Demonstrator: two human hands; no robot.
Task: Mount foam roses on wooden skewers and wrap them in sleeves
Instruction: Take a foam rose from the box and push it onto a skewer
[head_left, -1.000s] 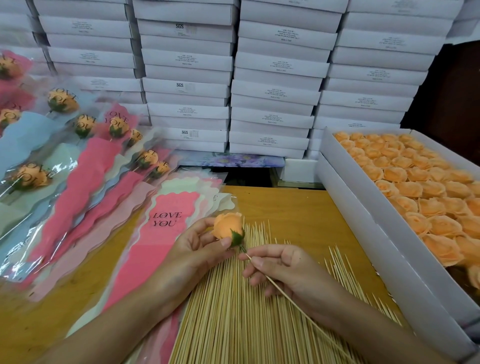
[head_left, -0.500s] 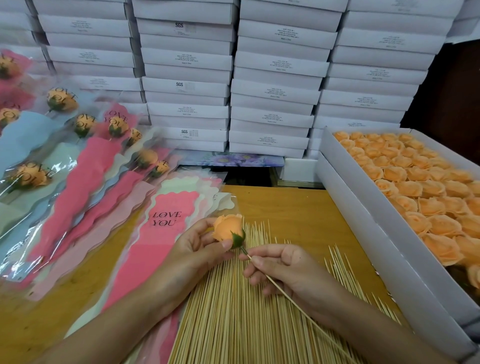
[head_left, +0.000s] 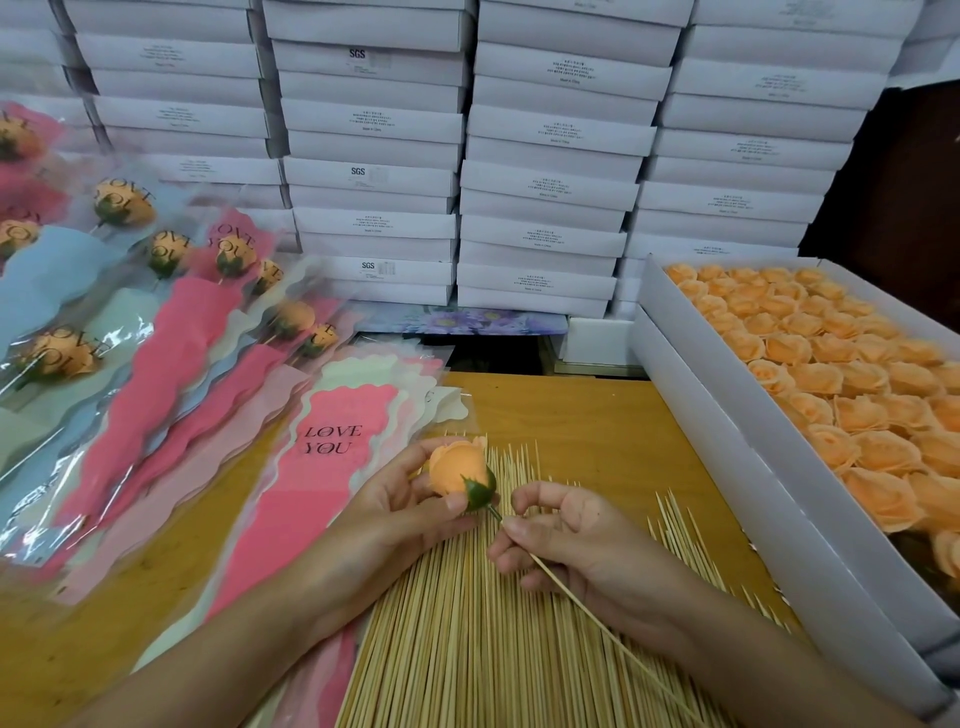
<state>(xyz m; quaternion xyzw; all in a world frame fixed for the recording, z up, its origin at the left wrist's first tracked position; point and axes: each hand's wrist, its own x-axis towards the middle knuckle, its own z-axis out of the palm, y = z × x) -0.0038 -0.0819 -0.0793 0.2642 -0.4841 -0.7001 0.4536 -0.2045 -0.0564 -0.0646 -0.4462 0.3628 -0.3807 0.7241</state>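
Observation:
My left hand (head_left: 395, 514) holds an orange foam rose (head_left: 457, 470) with a green base between thumb and fingers. My right hand (head_left: 576, 540) pinches a thin wooden skewer (head_left: 597, 608) just below the rose's green stub; the skewer runs back to the lower right and its tip meets the stub. Both hands hover over a spread of loose skewers (head_left: 467, 623) on the wooden table (head_left: 597, 415). A pink "LOVE YOU" sleeve (head_left: 332, 467) lies on a stack of sleeves just left of my left hand.
An open white box (head_left: 727, 467) full of orange foam roses (head_left: 831, 374) fills the right side. Several wrapped roses in pink, blue and pale sleeves (head_left: 156, 332) lie at the left. Stacked white boxes (head_left: 519, 156) form a wall behind.
My right fingers have slid up the skewer, closer to the rose's base. The rose has barely moved in my left hand.

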